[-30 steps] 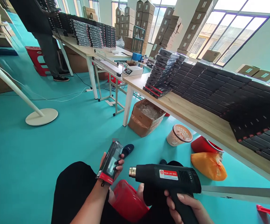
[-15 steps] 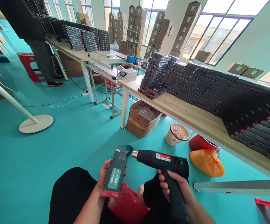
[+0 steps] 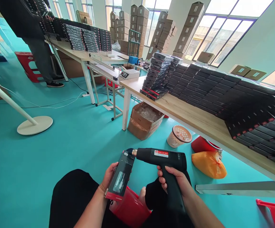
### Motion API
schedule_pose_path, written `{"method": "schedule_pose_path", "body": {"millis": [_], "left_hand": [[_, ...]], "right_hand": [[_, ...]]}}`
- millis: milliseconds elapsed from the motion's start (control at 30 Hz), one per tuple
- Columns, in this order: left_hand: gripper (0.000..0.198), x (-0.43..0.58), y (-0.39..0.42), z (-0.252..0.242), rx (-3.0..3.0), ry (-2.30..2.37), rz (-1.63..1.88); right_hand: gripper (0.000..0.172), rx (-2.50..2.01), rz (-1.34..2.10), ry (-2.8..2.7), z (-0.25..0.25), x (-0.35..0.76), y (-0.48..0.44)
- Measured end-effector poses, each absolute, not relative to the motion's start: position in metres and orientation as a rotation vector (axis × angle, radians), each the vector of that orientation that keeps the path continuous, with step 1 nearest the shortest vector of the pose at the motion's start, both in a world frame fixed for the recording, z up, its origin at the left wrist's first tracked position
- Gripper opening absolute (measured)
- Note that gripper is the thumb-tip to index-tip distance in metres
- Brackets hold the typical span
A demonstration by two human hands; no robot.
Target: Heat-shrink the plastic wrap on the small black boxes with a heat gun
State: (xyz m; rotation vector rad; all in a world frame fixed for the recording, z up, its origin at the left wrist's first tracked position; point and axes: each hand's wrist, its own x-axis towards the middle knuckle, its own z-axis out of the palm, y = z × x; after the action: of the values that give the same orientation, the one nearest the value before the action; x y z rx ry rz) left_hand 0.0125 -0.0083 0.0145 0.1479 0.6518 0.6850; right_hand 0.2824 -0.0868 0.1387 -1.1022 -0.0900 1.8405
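My left hand (image 3: 109,176) is closed around a slim black product box (image 3: 121,179) with a red lower end and a picture of a white cable on its face. The box is held tilted above my lap. In my right hand (image 3: 173,179) I grip the handle of a black heat gun (image 3: 162,158) with a red and white label. Its metal nozzle points left, at the upper end of the box; whether the two touch I cannot tell. Below the box a red plastic stool (image 3: 130,209) shows between my knees.
Stacked black boxes (image 3: 206,88) cover much of the wooden table (image 3: 194,115) at right. Beneath it are a cardboard carton (image 3: 142,123), a waste basket (image 3: 179,136) and an orange bag (image 3: 208,164). A white stand base (image 3: 35,125) is at left. A person (image 3: 36,47) stands by the far table.
The heat gun has moved left and slightly up, so its nozzle is now at the box's upper end. The box has shifted slightly right and turned in my left hand.
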Motion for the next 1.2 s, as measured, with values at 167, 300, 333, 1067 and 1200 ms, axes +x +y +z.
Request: {"method": "schedule_pose_path", "body": {"millis": [167,300,333,1067,1200], "left_hand": [[0.027,0.017,-0.004,0.013,0.061,0.763,0.766],[0.027,0.016,-0.004,0.012,0.067,0.778,0.795],[0.029,0.016,-0.004,0.011,0.081,0.775,0.785],[0.039,0.011,0.000,0.012,0.124,0.708,0.885],[0.025,0.012,-0.001,0.011,0.112,0.794,0.938]], "right_hand": [[0.023,-1.292,2.023,-0.746,0.173,0.260,-0.088],[0.011,-1.387,2.051,-1.218,0.195,0.246,-0.081],[0.012,-1.415,1.938,-1.198,0.198,0.244,-0.077],[0.016,-1.480,2.017,-1.117,0.200,0.260,-0.085],[0.018,-1.459,1.871,-1.074,0.198,0.242,-0.082]]}}
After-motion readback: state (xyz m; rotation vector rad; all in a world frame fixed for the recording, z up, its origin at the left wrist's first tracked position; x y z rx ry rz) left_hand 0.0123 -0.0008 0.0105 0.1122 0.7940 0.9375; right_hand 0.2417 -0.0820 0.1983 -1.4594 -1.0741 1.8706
